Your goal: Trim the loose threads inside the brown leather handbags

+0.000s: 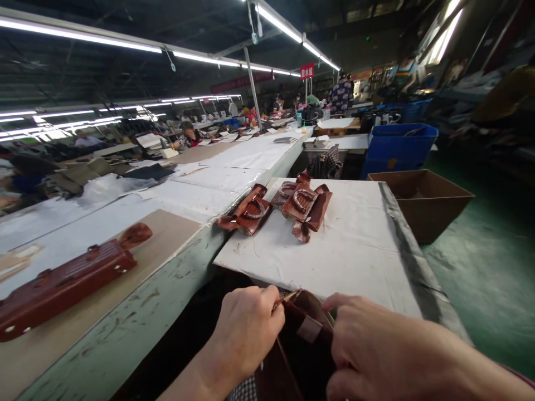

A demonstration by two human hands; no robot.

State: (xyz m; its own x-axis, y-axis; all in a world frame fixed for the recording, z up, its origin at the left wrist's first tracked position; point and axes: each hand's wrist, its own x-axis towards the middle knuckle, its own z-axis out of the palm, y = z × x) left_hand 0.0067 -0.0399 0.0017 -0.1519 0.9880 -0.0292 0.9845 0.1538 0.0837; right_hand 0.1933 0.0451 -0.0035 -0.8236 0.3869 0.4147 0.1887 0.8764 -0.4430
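Observation:
Low in front of me is a dark brown handbag (276,370), its mouth facing up and a pale rectangular patch (310,328) showing inside. My left hand (248,326) is closed on the near-left rim, thumb and forefinger pinching the edge. On the opposite side my right hand (371,348) curls around the rim, its fingertips partly hidden. Beyond the hands, reddish-brown crocodile-pattern bag pieces (303,203) with wrapped handles lie on the white-topped table (351,250). Another such piece (251,214) rests at the table's left edge.
To the left runs a long workbench (225,184) bearing a long brown bag piece (71,278) on cardboard. Past the table's right edge stand a brown bin (422,200) and blue crates (397,147). Several people work farther back. Checked fabric (243,390) shows below the bag.

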